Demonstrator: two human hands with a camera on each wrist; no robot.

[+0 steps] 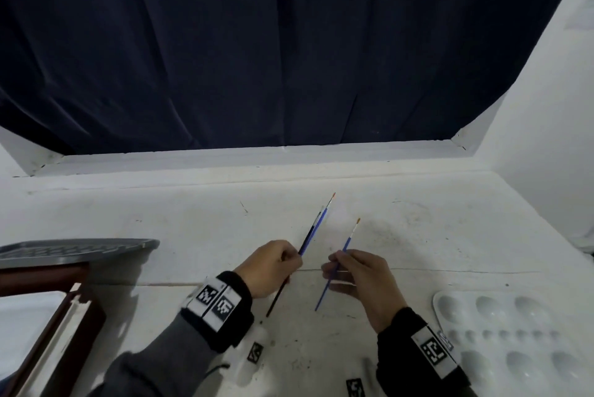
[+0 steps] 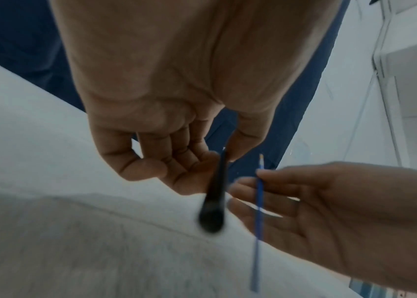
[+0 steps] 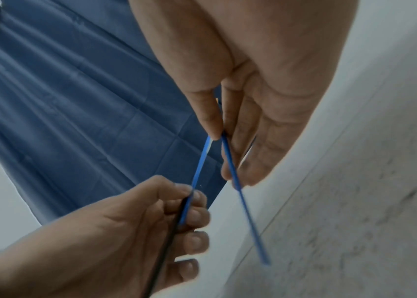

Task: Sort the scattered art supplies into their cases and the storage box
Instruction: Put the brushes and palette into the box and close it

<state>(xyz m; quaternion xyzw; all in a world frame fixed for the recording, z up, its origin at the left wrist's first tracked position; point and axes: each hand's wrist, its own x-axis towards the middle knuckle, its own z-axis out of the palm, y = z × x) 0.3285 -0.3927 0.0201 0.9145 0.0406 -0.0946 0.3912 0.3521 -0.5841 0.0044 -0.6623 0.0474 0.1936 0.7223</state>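
My left hand grips a small bundle of paintbrushes, one black-handled and one blue, tips pointing up and away over the white table. In the left wrist view the black handle runs between its curled fingers and thumb. My right hand pinches a single thin blue paintbrush just to the right, orange tip up. The right wrist view shows that blue brush between thumb and fingers, a short gap away from the left hand's brushes.
A white paint palette lies at the right near edge. At the left stands an open wooden case with a grey tray behind it. A dark curtain hangs behind the table; a white wall closes the right side.
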